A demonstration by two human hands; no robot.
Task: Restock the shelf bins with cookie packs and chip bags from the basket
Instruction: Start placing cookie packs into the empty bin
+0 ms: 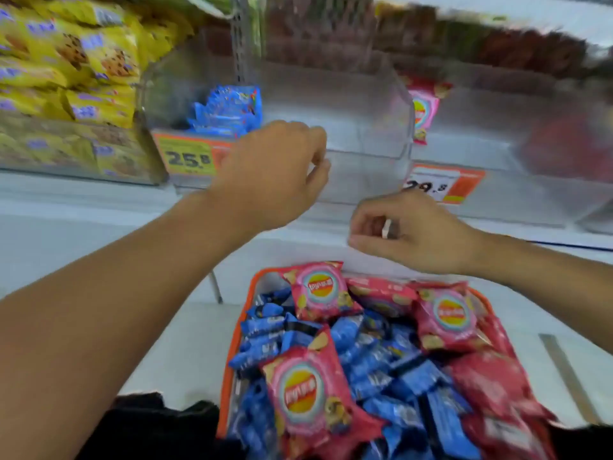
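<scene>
An orange basket [229, 370] at the bottom centre holds several blue cookie packs [374, 360] and pink chip bags [306, 390]. Above it, a clear shelf bin [368, 134] holds a few blue cookie packs [229, 111] at its left side. A second clear bin [497, 180] to the right has one pink chip bag [424, 107] inside. My left hand [275, 174] hovers in front of the first bin, fingers loosely curled and holding nothing. My right hand [411, 232] hangs over the basket's far edge, fingers curled with nothing visible in them.
A bin of yellow cookie bags [66, 81] fills the upper left. Price tags reading 25.8 [189, 157] and 29.8 [441, 185] hang on the bin fronts. A white shelf ledge [83, 234] runs below the bins. The upper shelf is blurred.
</scene>
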